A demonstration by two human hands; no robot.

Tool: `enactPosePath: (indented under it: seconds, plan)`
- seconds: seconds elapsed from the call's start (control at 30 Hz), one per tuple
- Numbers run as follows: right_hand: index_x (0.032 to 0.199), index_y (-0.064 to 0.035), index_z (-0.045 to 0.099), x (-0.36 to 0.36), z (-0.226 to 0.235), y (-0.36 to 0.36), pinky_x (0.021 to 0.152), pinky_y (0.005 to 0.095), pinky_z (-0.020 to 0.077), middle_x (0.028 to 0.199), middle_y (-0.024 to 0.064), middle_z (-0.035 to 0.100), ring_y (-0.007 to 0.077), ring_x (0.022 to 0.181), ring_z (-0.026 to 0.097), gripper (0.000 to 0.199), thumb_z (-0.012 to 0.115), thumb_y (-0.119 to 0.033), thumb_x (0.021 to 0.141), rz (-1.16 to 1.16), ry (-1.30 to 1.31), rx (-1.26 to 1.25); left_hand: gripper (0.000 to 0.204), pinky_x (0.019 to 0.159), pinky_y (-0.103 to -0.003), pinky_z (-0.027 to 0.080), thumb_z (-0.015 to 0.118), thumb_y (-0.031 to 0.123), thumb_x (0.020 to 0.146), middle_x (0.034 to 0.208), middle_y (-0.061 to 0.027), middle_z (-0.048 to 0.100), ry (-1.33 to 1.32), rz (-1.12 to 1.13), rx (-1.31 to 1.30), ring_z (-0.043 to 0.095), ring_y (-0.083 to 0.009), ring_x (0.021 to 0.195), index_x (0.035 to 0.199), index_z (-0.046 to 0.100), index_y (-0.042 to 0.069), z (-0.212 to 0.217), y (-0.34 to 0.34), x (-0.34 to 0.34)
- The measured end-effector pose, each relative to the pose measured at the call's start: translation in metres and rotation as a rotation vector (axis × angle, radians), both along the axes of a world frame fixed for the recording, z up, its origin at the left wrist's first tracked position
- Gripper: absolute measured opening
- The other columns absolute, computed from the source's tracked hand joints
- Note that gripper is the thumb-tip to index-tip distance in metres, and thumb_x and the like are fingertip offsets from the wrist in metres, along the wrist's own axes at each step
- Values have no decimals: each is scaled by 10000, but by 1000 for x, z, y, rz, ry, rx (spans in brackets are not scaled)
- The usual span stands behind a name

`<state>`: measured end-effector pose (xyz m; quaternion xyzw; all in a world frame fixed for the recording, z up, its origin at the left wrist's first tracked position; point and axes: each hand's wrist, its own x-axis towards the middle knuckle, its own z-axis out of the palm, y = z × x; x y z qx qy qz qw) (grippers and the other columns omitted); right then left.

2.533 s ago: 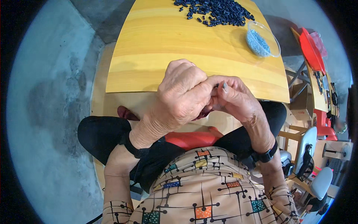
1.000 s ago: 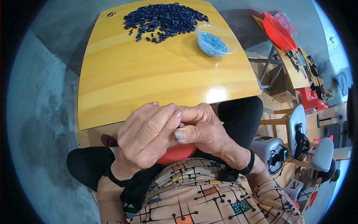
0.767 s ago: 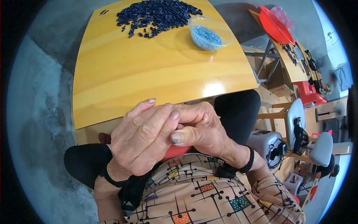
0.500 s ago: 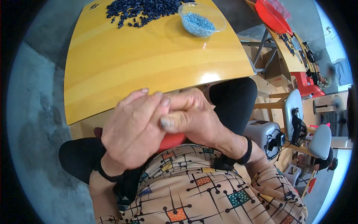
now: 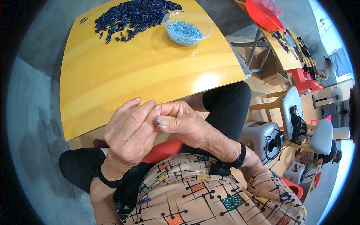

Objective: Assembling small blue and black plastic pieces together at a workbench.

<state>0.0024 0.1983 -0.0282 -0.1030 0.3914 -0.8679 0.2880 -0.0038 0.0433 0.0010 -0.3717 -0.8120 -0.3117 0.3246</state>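
Note:
My left hand (image 5: pixel 131 133) and my right hand (image 5: pixel 183 123) meet in front of my lap, just off the near edge of the yellow table (image 5: pixel 123 71). The left one is closed, its back toward me and its fingers pressed together. Against its fingertips, the right thumb and fingers close in a pinch. Whatever lies between them, if anything, is hidden. Beyond the hands, a heap of small dark tubular pieces (image 5: pixel 131 17) covers the table's far part. Beside it stands a clear plastic bowl (image 5: pixel 205 34) holding many tiny, shiny light-blue metal pieces (image 5: pixel 183 32).
A few dark pieces (image 5: pixel 83 20) lie apart at the table's far left corner. To the right are a grey stool (image 5: pixel 258 137) with a black cable, padded chairs (image 5: pixel 292 103) and a second table (image 5: pixel 281 56) with a red basin (image 5: pixel 264 17). Other people sit farther off.
My hands have drawn slightly apart, the right fingers going from wrapped over the left ones to a pinch at their tips. The view has shifted, so the table sits lower and further left.

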Motion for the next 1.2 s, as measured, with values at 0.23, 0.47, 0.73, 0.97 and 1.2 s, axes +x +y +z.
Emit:
enactPosePath:
  seconds: [0.23,0.47,0.73,0.97,1.2]
  plan:
    - [831,-27,676,-3,-6,4,748,239,433,773,6,631,82,765,549,166,623,-185,829,-121,-92,-1,165,762,-390,516,682,17,662,824,-143,631,-29,-39,-7,636,-233,724,809,647,-50,-9,9,-6]
    - [974,-12,647,-19,8,31,621,197,438,788,17,618,56,661,519,217,622,-165,822,-110,62,290,271,747,-376,512,719,58,638,879,-141,637,-155,-56,79,633,-247,767,888,648,-20,-16,18,-20]
    - [1112,19,568,-105,41,181,495,179,311,714,-10,493,39,539,391,276,526,-133,885,-792,309,818,323,685,-311,520,727,45,641,912,-153,638,-388,21,128,635,-267,793,945,631,-6,-9,4,-35]
    - [1215,75,463,-180,-26,300,565,283,492,901,175,626,175,666,610,474,568,-95,785,-795,442,1637,293,655,-312,522,695,4,662,918,-144,636,-377,108,147,637,-269,780,948,629,5,-10,-5,-56]
    - [1108,-15,588,-131,52,179,660,256,493,921,95,640,115,721,595,326,578,6,782,-899,678,1162,253,650,-315,523,685,26,679,917,-153,638,-378,216,145,641,-271,773,927,639,12,-17,-27,-67]
